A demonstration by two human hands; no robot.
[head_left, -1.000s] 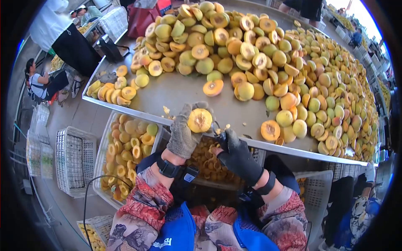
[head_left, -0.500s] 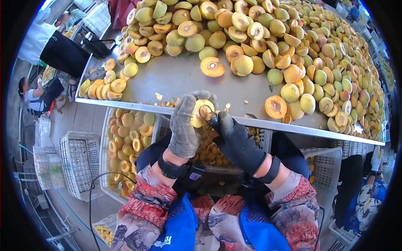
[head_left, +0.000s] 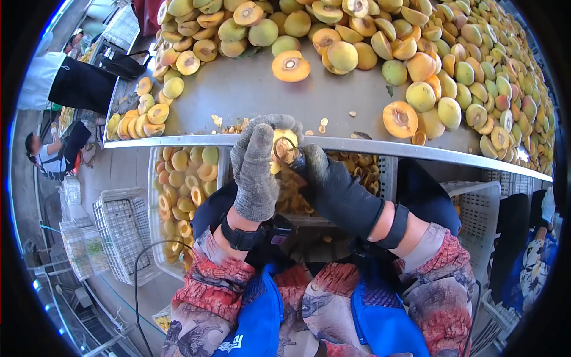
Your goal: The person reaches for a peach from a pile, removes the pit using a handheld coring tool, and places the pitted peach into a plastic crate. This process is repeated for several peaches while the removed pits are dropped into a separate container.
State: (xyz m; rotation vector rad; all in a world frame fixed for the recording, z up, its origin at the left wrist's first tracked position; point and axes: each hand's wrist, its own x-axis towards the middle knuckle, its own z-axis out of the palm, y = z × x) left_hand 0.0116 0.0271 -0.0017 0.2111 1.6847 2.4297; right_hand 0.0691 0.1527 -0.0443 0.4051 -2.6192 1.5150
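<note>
My left hand, in a grey knit glove, is closed around a yellow peach half just over the table's near edge. Its cut face with the brown stone is turned toward my right hand, which wears a dark glove. That hand grips a pitting knife with a dark handle. The knife's thin curved loop sits at the stone, and my fingers hide most of the handle. Beyond my hands, a cut peach half lies face up on the metal table.
Heaped peach halves cover the table's back and right. Below the edge stand a crate of peach halves on the left and one of small pieces under my hands. An empty white crate stands farther left. Other people work nearby.
The loop has shifted around the stone, and the peach half has turned slightly in my left hand. Both hands stay together. The view has shifted a little.
</note>
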